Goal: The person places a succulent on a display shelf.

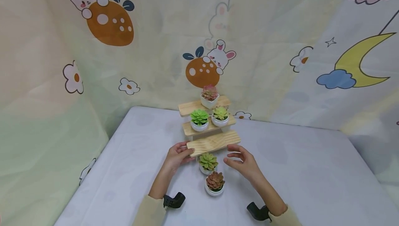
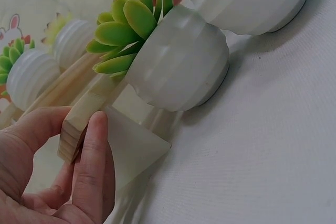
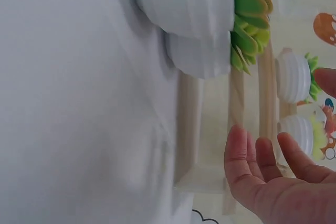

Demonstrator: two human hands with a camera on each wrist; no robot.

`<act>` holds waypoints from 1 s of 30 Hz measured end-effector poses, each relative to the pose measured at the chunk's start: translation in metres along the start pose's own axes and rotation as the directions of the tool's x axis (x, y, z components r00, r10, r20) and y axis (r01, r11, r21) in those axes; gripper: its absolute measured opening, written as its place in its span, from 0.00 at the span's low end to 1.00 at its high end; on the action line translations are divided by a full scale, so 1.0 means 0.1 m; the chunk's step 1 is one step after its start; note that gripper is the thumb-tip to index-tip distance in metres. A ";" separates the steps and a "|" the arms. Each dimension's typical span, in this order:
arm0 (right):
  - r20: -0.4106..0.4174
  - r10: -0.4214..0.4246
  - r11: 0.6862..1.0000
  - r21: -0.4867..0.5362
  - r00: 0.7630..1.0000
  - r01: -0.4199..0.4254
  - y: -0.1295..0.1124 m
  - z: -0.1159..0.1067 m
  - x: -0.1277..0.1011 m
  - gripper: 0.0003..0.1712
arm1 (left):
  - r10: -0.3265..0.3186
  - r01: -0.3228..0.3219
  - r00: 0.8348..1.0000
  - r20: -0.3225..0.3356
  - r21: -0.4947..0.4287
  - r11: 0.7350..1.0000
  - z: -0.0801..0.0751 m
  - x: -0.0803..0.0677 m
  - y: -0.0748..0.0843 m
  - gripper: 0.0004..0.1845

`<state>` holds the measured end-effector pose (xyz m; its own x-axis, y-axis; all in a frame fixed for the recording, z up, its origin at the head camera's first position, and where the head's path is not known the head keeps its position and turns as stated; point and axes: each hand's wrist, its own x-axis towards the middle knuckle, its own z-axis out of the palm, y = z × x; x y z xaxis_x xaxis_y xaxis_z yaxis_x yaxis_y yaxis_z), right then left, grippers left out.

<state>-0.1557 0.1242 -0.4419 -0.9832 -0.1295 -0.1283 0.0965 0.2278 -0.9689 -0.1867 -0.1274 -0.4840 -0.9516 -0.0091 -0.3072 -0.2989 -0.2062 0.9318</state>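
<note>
A small stepped stand with three wooden shelves stands on the table. My left hand point(image 1: 178, 156) pinches the left end of its lowest shelf point(image 1: 215, 142) between thumb and fingers; the left wrist view shows this grip on the board's end point(image 2: 79, 124). My right hand point(image 1: 244, 162) is beside that shelf's right end, fingers loosely bent and holding nothing. Whether its fingertips touch the wood I cannot tell. In front of the stand, between the hands, are a potted green succulent point(image 1: 208, 163) and, nearer, a potted brown succulent point(image 1: 215, 182), both in white pots.
On the middle shelf sit a bright green succulent point(image 1: 199, 118) and a yellow-green one point(image 1: 220, 115). A pink succulent point(image 1: 210, 94) in a white pot tops the stand. A white cloth covers the table point(image 1: 296, 170); a printed curtain point(image 1: 162, 45) hangs behind it.
</note>
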 end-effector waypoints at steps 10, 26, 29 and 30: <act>0.076 -0.060 0.996 0.074 0.995 0.055 0.12 0.07 -0.17 0.30 | -0.013 0.013 1.000 0.004 -0.005 1.000 0.01 0.00 0.00 0.26; 0.330 -0.084 0.993 -0.051 0.940 0.106 0.33 0.19 -0.35 0.36 | -0.016 0.016 1.000 0.000 -0.004 1.000 0.01 0.02 0.00 0.25; 0.361 -0.100 0.983 -0.107 0.927 0.147 0.35 0.19 -0.35 0.39 | -0.017 0.017 1.000 -0.003 -0.002 1.000 0.01 0.02 0.01 0.24; 0.364 -0.105 0.980 -0.121 0.926 0.159 0.35 0.19 -0.36 0.39 | -0.015 0.015 1.000 -0.001 0.000 1.000 0.01 0.01 0.01 0.24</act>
<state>-0.1143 0.1180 -0.4752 -0.8638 -0.4949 -0.0942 -0.0803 0.3198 -0.9441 -0.1880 -0.1268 -0.4835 -0.9468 -0.0073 -0.3217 -0.3134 -0.2065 0.9269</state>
